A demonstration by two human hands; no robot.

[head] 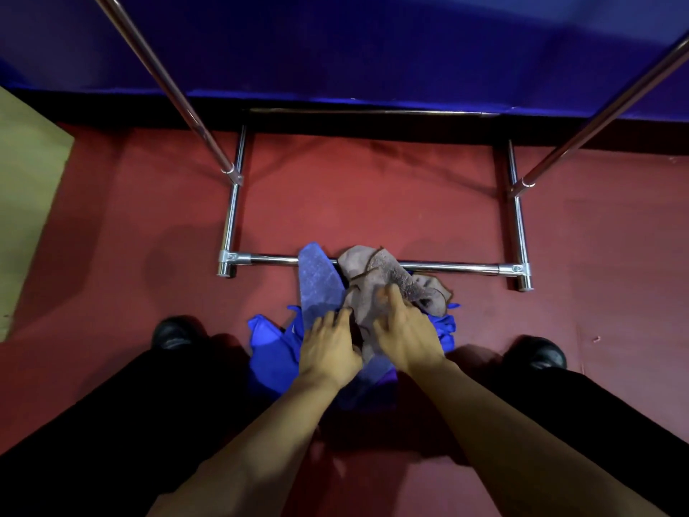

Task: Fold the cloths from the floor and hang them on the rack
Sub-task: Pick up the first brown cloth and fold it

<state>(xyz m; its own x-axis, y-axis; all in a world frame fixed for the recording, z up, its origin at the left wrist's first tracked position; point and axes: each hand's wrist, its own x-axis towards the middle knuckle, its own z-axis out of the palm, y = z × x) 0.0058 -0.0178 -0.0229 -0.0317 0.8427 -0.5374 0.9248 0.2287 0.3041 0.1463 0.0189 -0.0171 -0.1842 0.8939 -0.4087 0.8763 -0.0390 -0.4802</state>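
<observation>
A heap of cloths lies on the red floor between my feet, against the rack's front base bar [447, 266]. On top is a crumpled grey-brown cloth [387, 278]; beside it lies a pale blue cloth [317, 281], and bright blue cloths [270, 352] are underneath. My left hand [328, 348] rests on the heap at the edge of the pale blue and grey-brown cloths, fingers bent down into the fabric. My right hand [404, 330] lies on the grey-brown cloth with its fingers curled into it. Whether either hand pinches fabric is hidden.
The chrome rack's two uprights [179, 95] [596, 117] rise left and right, with side bars [233, 203] running back to a blue wall [354, 42]. My black shoes [173, 332] [537, 354] flank the heap. A tan surface [26, 188] is at the left.
</observation>
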